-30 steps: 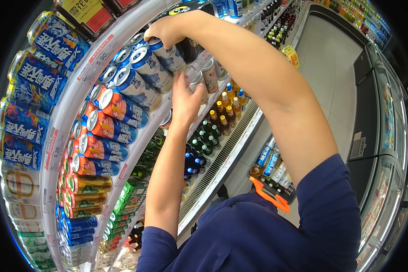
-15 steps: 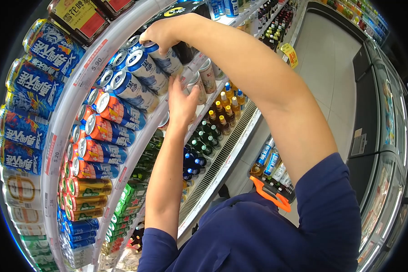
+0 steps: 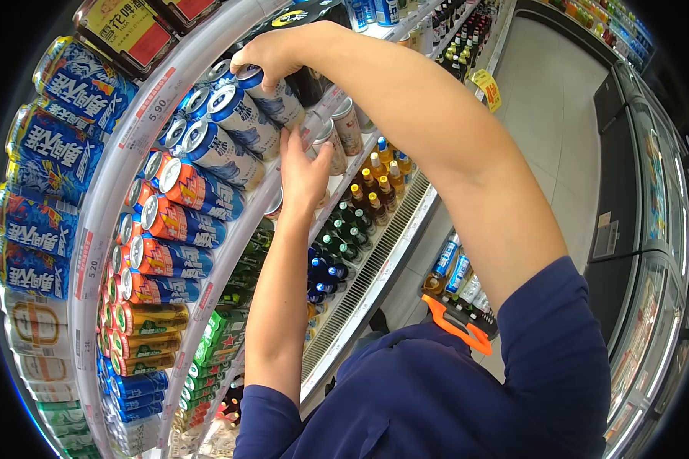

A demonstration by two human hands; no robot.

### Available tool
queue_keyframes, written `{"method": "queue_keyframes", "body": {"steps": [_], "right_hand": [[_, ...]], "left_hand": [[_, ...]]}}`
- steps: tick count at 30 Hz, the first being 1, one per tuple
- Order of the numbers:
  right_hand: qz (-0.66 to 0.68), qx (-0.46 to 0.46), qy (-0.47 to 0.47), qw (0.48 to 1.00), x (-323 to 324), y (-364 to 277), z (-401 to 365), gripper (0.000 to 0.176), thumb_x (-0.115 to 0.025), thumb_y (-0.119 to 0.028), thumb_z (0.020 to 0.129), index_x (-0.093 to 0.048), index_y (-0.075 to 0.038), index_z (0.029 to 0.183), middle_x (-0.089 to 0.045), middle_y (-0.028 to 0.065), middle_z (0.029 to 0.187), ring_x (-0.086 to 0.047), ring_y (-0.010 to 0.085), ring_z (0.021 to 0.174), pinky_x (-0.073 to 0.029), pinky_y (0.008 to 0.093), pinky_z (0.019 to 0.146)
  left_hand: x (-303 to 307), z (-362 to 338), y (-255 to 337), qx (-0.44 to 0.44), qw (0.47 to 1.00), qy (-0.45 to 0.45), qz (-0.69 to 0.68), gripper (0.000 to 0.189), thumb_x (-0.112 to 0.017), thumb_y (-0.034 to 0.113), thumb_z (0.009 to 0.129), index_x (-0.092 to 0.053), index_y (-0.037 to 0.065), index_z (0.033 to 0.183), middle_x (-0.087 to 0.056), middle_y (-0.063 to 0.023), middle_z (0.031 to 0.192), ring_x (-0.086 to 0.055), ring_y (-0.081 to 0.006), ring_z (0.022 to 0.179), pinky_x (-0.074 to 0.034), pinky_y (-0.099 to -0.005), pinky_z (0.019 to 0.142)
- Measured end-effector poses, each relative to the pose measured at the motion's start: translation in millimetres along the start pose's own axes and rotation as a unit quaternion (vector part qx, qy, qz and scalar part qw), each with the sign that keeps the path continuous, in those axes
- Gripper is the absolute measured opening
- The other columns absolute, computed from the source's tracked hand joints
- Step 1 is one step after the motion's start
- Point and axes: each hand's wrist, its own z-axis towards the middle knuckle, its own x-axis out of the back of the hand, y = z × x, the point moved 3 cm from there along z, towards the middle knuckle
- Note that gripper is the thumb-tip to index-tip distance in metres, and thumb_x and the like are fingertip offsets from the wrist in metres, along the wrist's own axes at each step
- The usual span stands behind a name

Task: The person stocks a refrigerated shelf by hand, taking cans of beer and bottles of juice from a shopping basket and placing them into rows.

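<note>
My right hand (image 3: 272,55) reaches over the top of a white-and-blue beer can (image 3: 277,99) on the shelf, its fingers curled around the can's upper rim. Below it, my left hand (image 3: 305,170) rests at the shelf's front edge. Its fingertips touch near the base of the same row of cans, and the thumb is spread apart. More white-and-blue cans (image 3: 220,153) stand right beside the gripped one, with others behind them. A dark shrink-wrapped pack (image 3: 310,84) is just past my right hand.
Orange-and-blue cans (image 3: 195,190) fill the same shelf nearer to me. Stacked blue cans (image 3: 57,145) line the upper shelf behind a clear price rail (image 3: 92,206). Bottles (image 3: 352,229) stand lower down. A basket with an orange handle (image 3: 455,325) holds bottles beside me. Freezers (image 3: 616,183) line the aisle's right.
Both hands stay at the same can. The view has shifted slightly, with the shelf and hands appearing a little further left.
</note>
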Motion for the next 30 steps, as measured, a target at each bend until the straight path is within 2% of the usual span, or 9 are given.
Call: {"method": "queue_keyframes", "body": {"steps": [13, 15, 17, 19, 22, 24, 26, 28, 30], "right_hand": [[-0.014, 0.008, 0.032, 0.999, -1, -7, -16, 0.08, -0.085, -0.01, 0.074, -0.054, -0.008, 0.148, -0.068, 0.0174, 0.134, -0.064, 0.0337, 0.124, -0.051, 0.0407, 0.103], [-0.008, -0.015, 0.031, 0.999, -11, -12, -36, 0.075, -0.082, -0.006, 0.078, -0.053, -0.007, 0.148, -0.06, 0.021, 0.141, -0.058, 0.0364, 0.131, -0.048, 0.0422, 0.111], [-0.055, 0.049, 0.246, 0.966, -18, -21, -82, 0.068, -0.077, -0.005, 0.084, -0.053, -0.007, 0.147, -0.057, 0.0202, 0.146, -0.057, 0.0379, 0.132, -0.048, 0.0435, 0.111], [0.042, 0.047, 0.311, 0.949, -35, -35, -149, 0.062, -0.073, -0.004, 0.087, -0.054, -0.006, 0.146, -0.056, 0.0206, 0.145, -0.056, 0.0385, 0.132, -0.048, 0.0442, 0.111], [0.098, -0.102, 0.267, 0.953, -121, -43, -278, 0.059, -0.074, -0.005, 0.086, -0.056, -0.003, 0.143, -0.056, 0.021, 0.143, -0.056, 0.0399, 0.131, -0.047, 0.0438, 0.111], [0.172, -0.293, 0.152, 0.928, -211, -60, -387, 0.057, -0.074, -0.018, 0.092, -0.056, -0.002, 0.143, -0.053, 0.0214, 0.146, -0.051, 0.0384, 0.136, -0.042, 0.0446, 0.115], [0.198, -0.416, 0.047, 0.886, -289, -108, -502, 0.069, -0.079, -0.033, 0.089, -0.055, 0.001, 0.143, -0.054, 0.0254, 0.145, -0.051, 0.0398, 0.136, -0.041, 0.0449, 0.115], [0.317, -0.522, 0.0, 0.792, -306, -181, -575, 0.081, -0.085, -0.041, 0.082, -0.055, 0.003, 0.143, -0.057, 0.027, 0.141, -0.055, 0.043, 0.131, -0.044, 0.0467, 0.113], [0.282, -0.544, -0.023, 0.79, -323, -238, -624, 0.076, -0.084, -0.04, 0.082, -0.057, 0.0, 0.141, -0.061, 0.0258, 0.135, -0.057, 0.0426, 0.128, -0.046, 0.0463, 0.108]], "left_hand": [[-4, -2, -2, -0.023, 1.0, 0.011, 0.007, 0.079, -0.07, 0.025, 0.09, -0.038, -0.008, 0.154, -0.027, -0.0325, 0.164, -0.056, -0.0387, 0.135, -0.043, -0.0447, 0.115], [-10, -8, -7, -0.036, 0.999, 0.017, 0.004, 0.076, -0.07, 0.024, 0.091, -0.04, -0.008, 0.153, -0.029, -0.0322, 0.163, -0.058, -0.0387, 0.133, -0.045, -0.0449, 0.113], [-21, -23, -13, -0.047, 0.999, 0.023, 0.0, 0.073, -0.071, 0.022, 0.091, -0.042, -0.008, 0.151, -0.031, -0.032, 0.162, -0.059, -0.0387, 0.13, -0.047, -0.0451, 0.111], [-40, -52, -14, -0.114, 0.993, 0.01, -0.014, 0.063, -0.071, 0.017, 0.09, -0.049, -0.006, 0.144, -0.039, -0.0319, 0.156, -0.061, -0.0412, 0.126, -0.05, -0.0462, 0.106], [-85, -108, -31, -0.126, 0.984, -0.123, -0.018, 0.053, -0.072, 0.014, 0.088, -0.054, -0.003, 0.135, -0.056, -0.0287, 0.139, -0.061, -0.0418, 0.123, -0.052, -0.0459, 0.103], [-123, -160, -54, -0.151, 0.963, -0.223, 0.021, 0.052, -0.073, 0.018, 0.087, -0.056, -0.001, 0.132, -0.062, -0.0253, 0.129, -0.062, -0.0403, 0.121, -0.051, -0.0462, 0.104], [-154, -216, -63, -0.165, 0.917, -0.361, 0.029, 0.054, -0.073, 0.022, 0.087, -0.057, -0.002, 0.133, -0.062, -0.0246, 0.131, -0.06, -0.0408, 0.123, -0.049, -0.0465, 0.107], [-182, -264, -75, -0.212, 0.862, -0.459, 0.033, 0.059, -0.074, 0.024, 0.086, -0.056, -0.001, 0.137, -0.061, -0.0231, 0.134, -0.058, -0.0393, 0.127, -0.046, -0.0467, 0.109], [-203, -304, -76, -0.248, 0.808, -0.533, 0.035, 0.07, -0.075, 0.029, 0.083, -0.054, 0.001, 0.143, -0.06, -0.0212, 0.138, -0.056, -0.0374, 0.131, -0.044, -0.0472, 0.112]]}}
